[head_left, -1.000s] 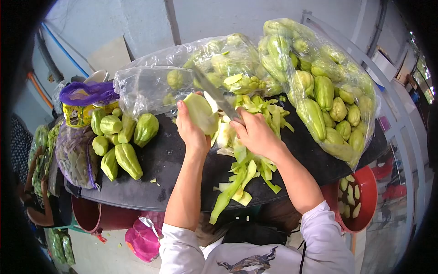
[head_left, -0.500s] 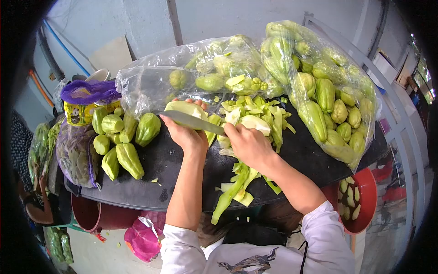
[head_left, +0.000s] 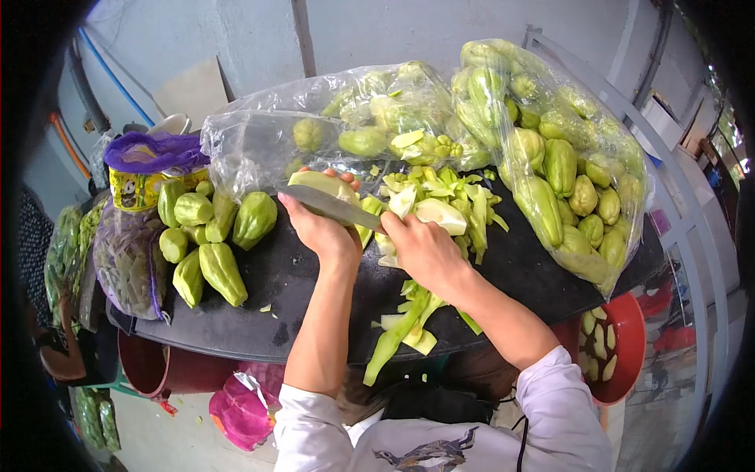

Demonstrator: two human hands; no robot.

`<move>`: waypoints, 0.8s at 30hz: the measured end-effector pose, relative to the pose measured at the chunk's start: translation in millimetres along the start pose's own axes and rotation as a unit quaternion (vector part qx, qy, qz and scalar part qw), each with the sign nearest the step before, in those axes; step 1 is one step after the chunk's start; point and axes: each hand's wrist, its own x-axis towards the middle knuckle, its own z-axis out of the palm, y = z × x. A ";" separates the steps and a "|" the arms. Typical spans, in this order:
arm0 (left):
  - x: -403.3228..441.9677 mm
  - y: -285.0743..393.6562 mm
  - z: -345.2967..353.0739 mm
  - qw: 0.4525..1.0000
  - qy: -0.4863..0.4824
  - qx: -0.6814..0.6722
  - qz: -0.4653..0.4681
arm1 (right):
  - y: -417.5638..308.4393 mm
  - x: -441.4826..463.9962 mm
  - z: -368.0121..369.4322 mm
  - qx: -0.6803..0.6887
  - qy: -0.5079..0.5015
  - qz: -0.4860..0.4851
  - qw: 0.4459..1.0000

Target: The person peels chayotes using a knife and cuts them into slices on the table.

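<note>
My left hand (head_left: pixel 326 232) is wrapped round a peeled pale chayote (head_left: pixel 323 184), fingertips showing at its far side. My right hand (head_left: pixel 425 250) grips a knife, whose broad blade (head_left: pixel 330 206) lies across the near side of the chayote; its handle is hidden in my fist. Just beyond my right hand, a pile of green peelings (head_left: pixel 472 206) holds pale peeled pieces (head_left: pixel 440 215). Longer peel strips (head_left: pixel 401 334) lie at the table's near edge. Left of my left hand sit several unpeeled chayotes (head_left: pixel 222 274), some with cut ends.
Clear plastic bags of chayotes (head_left: pixel 560 165) stand along the back and right of the black table (head_left: pixel 259 326). A purple net bag (head_left: pixel 130 259) and yellow tub (head_left: pixel 135 191) are at left. Below are a red bucket with pale pieces (head_left: pixel 627 354) and another red container (head_left: pixel 189 370). Another person's arm (head_left: pixel 67 358) shows far left.
The knife blade has shifted slightly over the chayote, with both hands nearly in the same place. The camera view has moved a little. The piles look the same.
</note>
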 end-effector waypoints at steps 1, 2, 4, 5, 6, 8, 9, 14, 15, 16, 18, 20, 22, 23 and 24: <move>0.3 0.1 -0.3 1.000 -0.009 0.013 0.004 | 6.1 1.4 5.5 0.084 -0.001 0.001 0.996; 0.5 0.9 -0.5 1.000 -0.009 0.013 0.005 | 10.9 3.4 8.0 0.167 -0.003 0.000 0.986; 1.2 4.0 -1.9 0.998 -0.033 0.020 -0.039 | 10.3 9.0 -19.3 0.237 -0.046 0.036 0.970; 1.7 2.7 -2.7 0.997 -0.049 0.043 -0.036 | 11.3 8.9 -29.0 0.304 -0.090 0.077 0.945; 2.2 1.6 -3.3 0.997 -0.049 0.044 -0.037 | 15.1 7.7 -27.9 0.304 -0.089 0.078 0.945; 2.5 -0.3 -4.1 0.996 -0.039 0.072 -0.044 | 23.2 3.8 -24.0 0.256 -0.028 0.053 0.965; 1.6 0.2 -2.6 0.995 -0.040 0.074 -0.046 | 24.8 7.4 -35.4 0.285 -0.079 0.125 0.947; -0.2 1.9 2.6 0.982 -0.107 -0.037 -0.149 | 35.3 4.2 -36.5 0.269 -0.016 0.113 0.956; 0.3 2.3 2.6 0.982 -0.107 -0.036 -0.150 | 37.1 3.9 -35.9 0.280 0.008 0.121 0.952; 1.4 3.0 2.8 0.976 -0.093 -0.064 -0.186 | 38.5 4.1 -36.3 0.291 0.031 0.128 0.948; 4.4 3.6 0.0 0.968 -0.078 -0.091 -0.220 | 39.1 3.5 -44.3 0.325 0.049 0.159 0.931; 9.0 1.2 -6.9 0.948 -0.099 -0.157 -0.258 | 44.8 2.9 -47.2 0.358 0.066 0.190 0.912; 8.8 3.1 -7.6 0.952 -0.075 -0.145 -0.259 | 52.7 3.9 -48.1 0.307 0.077 0.222 0.922; 9.0 4.4 -7.5 0.955 -0.052 -0.133 -0.260 | 55.6 3.0 -51.7 0.296 0.048 0.241 0.923; 10.0 6.9 -7.8 0.954 -0.054 -0.132 -0.262 | 55.5 1.2 -51.9 0.296 0.051 0.242 0.923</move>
